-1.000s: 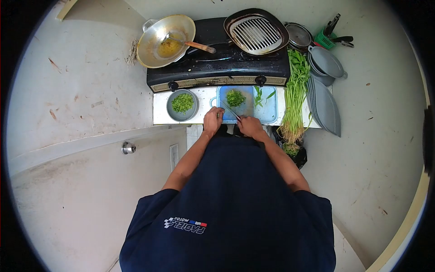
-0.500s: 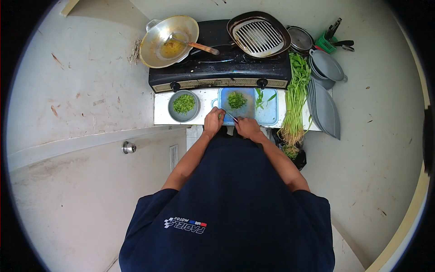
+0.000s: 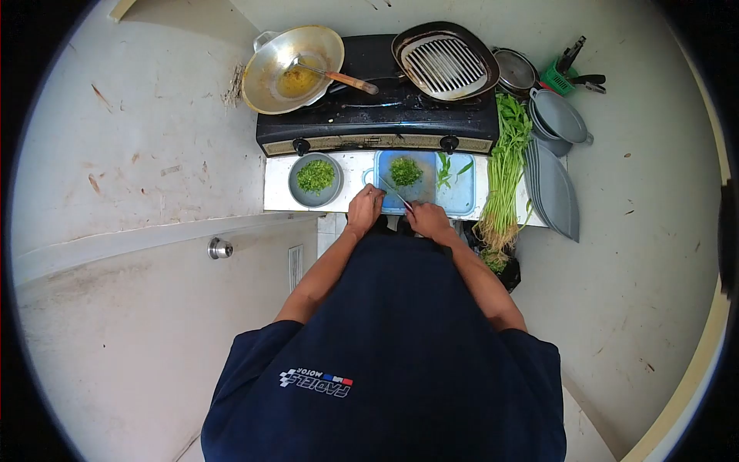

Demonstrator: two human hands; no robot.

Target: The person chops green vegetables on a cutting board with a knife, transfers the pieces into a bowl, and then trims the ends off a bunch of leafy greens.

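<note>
Navy cloth filled the bottom centre of the frame, a short-sleeved shirt (image 3: 385,323) with a printed logo upside down on it, and two bare forearms ran up from it. Right of centre, the right hand (image 3: 429,220) had its fingers closed around the handle of a knife (image 3: 399,196), whose blade slanted up and left over the board. Just left of that, the left hand (image 3: 365,208) had its fingers bunched together near the blade (whether they pinched anything was too small to tell). Beneath the knife, at mid-frame, lay a blue cutting board (image 3: 464,199), with a heap of chopped greens (image 3: 406,171) on its left half, beyond the blade, and a few loose leaves (image 3: 443,171) on its right. Left of the board, a grey bowl (image 3: 315,201) held more chopped green bits. To the board's right, a bundle of leafy stalks (image 3: 502,185) lay with its roots toward the bottom of the frame, alongside stacked grey plates (image 3: 556,192). Farther up sat a black stove (image 3: 369,127), bearing a wok (image 3: 262,81) with a wooden-handled ladle (image 3: 356,82) at upper left and a ridged grill pan (image 3: 446,65) at upper centre-right.
</note>
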